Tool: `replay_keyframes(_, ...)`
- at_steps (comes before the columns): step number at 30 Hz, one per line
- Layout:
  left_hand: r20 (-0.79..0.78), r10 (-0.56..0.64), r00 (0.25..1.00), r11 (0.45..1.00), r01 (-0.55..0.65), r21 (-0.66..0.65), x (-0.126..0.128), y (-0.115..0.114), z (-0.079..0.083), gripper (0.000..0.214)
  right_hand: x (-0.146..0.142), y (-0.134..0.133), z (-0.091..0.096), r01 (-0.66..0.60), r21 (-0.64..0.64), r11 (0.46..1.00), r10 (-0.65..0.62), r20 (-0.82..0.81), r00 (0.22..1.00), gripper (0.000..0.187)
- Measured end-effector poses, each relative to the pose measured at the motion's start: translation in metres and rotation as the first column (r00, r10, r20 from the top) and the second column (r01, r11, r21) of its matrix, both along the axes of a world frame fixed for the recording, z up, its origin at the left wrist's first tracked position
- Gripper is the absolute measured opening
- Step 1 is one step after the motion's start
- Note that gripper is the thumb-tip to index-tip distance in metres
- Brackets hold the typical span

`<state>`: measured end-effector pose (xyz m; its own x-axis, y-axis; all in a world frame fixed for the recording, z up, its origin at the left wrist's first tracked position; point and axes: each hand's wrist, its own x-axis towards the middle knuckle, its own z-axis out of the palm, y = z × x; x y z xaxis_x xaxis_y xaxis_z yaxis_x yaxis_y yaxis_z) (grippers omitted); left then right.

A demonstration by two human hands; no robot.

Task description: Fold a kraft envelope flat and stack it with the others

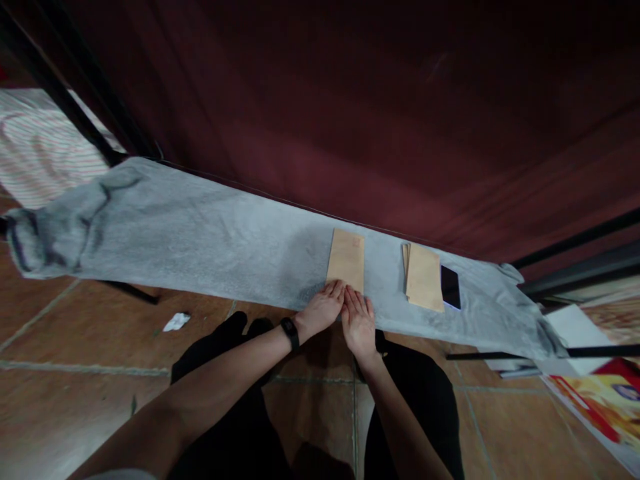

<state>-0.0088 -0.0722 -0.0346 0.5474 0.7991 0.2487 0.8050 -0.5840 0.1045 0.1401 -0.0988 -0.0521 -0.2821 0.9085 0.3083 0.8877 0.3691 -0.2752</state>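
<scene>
A brown paper envelope (347, 257) with a small reddish print near its top right lies flat on the grey cloth (225, 240). Both of my hands press on its near end, side by side with the fingertips close together. My left hand (324, 310), a black band on its wrist, lies with its fingers stretched over the envelope's lower left part. Flat on the lower right part rests my right hand (359, 323), fingers extended. The envelope's near edge is hidden under the hands.
To the right lie a small stack of brown envelopes (424, 277) and a dark phone (451, 287). A dark red curtain (350, 133) hangs behind the narrow cloth-covered surface. On the tiled floor are a crumpled white tissue (177, 321) and a red and yellow box (600, 407).
</scene>
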Motion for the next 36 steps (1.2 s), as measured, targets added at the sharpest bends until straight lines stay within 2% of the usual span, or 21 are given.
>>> replay_keyframes(3,0.031,-0.006,0.999,1.0,0.006,0.004,0.001,-0.001,-0.004,0.045,0.004,0.001,0.001,0.014,-0.003,1.0,-0.014,-0.002,1.0,0.047)
replay_keyframes(7,0.064,0.053,0.997,0.998,-0.052,-0.017,0.005,-0.003,-0.006,0.052,0.014,0.006,0.003,0.04,-0.002,0.999,-0.04,-0.001,0.999,0.047)
replay_keyframes(13,0.021,0.14,0.99,0.99,-0.14,-0.015,0.008,-0.007,-0.007,0.055,0.031,0.007,0.003,0.089,0.014,0.996,-0.09,0.017,0.996,0.045)
replay_keyframes(18,0.004,0.159,0.987,0.987,-0.159,-0.037,0.008,-0.008,-0.005,0.058,0.04,0.005,0.003,0.112,0.03,0.993,-0.113,0.029,0.993,0.044)
replay_keyframes(22,-0.001,0.148,0.989,0.988,-0.148,-0.041,0.008,-0.01,-0.004,0.061,0.034,0.002,0.002,0.108,0.038,0.993,-0.109,0.019,0.994,0.046)
replay_keyframes(26,0.005,0.122,0.993,0.992,-0.122,-0.03,0.006,-0.011,-0.006,0.055,0.015,0.001,0.002,-0.035,-0.008,0.999,0.035,-0.013,0.999,0.048)
replay_keyframes(28,-0.002,0.127,0.992,0.992,-0.127,-0.024,0.006,-0.011,-0.006,0.054,0.006,0.003,0.003,-0.067,-0.025,0.997,0.066,-0.032,0.997,0.046)
replay_keyframes(31,0.0,0.143,0.99,0.989,-0.143,-0.027,0.007,-0.011,-0.006,0.053,0.002,0.007,0.003,-0.036,-0.021,0.999,0.035,-0.051,0.998,0.044)
replay_keyframes(36,0.015,0.159,0.987,0.986,-0.158,-0.051,0.009,-0.01,-0.004,0.054,0.013,0.011,0.003,-0.005,-0.014,1.0,0.004,-0.049,0.999,0.043)
